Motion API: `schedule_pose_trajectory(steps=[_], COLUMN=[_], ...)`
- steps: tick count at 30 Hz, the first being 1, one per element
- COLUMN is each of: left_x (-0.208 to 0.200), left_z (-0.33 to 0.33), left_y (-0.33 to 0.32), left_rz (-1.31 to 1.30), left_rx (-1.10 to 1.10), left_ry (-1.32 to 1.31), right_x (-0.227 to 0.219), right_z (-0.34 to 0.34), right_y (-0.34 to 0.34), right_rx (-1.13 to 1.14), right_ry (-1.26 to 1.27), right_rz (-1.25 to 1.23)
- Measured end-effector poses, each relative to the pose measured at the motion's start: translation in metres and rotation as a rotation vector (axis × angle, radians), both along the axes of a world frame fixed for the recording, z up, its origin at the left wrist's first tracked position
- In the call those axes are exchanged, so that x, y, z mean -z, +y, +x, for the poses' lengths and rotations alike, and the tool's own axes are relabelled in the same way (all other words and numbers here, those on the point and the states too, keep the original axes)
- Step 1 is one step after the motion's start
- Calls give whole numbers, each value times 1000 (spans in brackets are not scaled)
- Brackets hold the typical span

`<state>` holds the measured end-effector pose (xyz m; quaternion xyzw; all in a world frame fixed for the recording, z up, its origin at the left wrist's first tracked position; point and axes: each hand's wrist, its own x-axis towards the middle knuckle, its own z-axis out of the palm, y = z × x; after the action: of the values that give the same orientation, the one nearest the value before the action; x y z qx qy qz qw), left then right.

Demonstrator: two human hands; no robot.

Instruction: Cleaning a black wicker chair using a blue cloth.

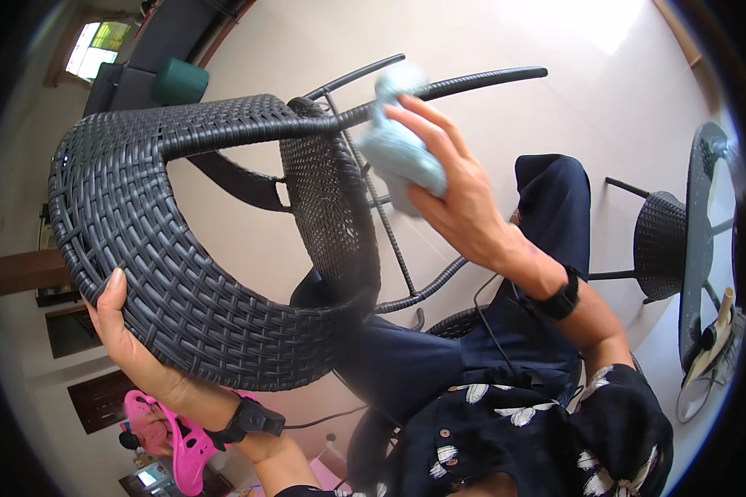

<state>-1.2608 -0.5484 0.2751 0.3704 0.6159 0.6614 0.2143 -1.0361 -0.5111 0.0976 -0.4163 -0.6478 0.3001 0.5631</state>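
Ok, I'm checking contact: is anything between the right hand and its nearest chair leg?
Yes, the blue cloth the right hand holds lies across part of the chair leg; nothing else visibly intervenes.

Blk floral shirt (547, 443), 2 blk wristbands (564, 296)

dk grey-black woven chair (224, 315), tipped over w/ its legs off to the right of the view. wide curved backrest (133, 199) on the left side, broad flat strands in a tight weave, smooth rounded rim along its inner edge. seat (327, 199) in a finer weave, standing roughly on edge, approx mid-view. legs (489, 80) thin, slightly curved, wrapped in the same dk strand, w/ slim crossbars btw them. lt blue cloth (402, 153), soft, bunched up, over one upper leg close to the seat; prob. folded round it, but it's blurred so can't be sure.
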Motion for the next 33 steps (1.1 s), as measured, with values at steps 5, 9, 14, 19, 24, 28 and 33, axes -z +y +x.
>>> schedule_pose_trajectory(steps=[5,9,14,19,24,28,33], left_x=[-6,-1,-6,-5,-5,-4,-6], left_z=[5,12,43,59,52,40,29], left_y=[1,-2,-3,4,2,2,3], left_rz=[32,1,-87,-160,-158,-162,-167], left_rx=[72,29,-102,-226,-190,-126,-77], left_ry=[12,-30,-169,-299,-272,-266,-253], right_x=[22,41,49,58,65,96,114], right_z=[-29,-22,-5,25,47,95,163], right_y=[70,85,84,82,81,82,84], right_rx=[75,86,93,67,64,216,388], right_ry=[-614,-582,-521,-593,-606,-667,-740], right_rz=[208,234,221,125,138,39,-174])
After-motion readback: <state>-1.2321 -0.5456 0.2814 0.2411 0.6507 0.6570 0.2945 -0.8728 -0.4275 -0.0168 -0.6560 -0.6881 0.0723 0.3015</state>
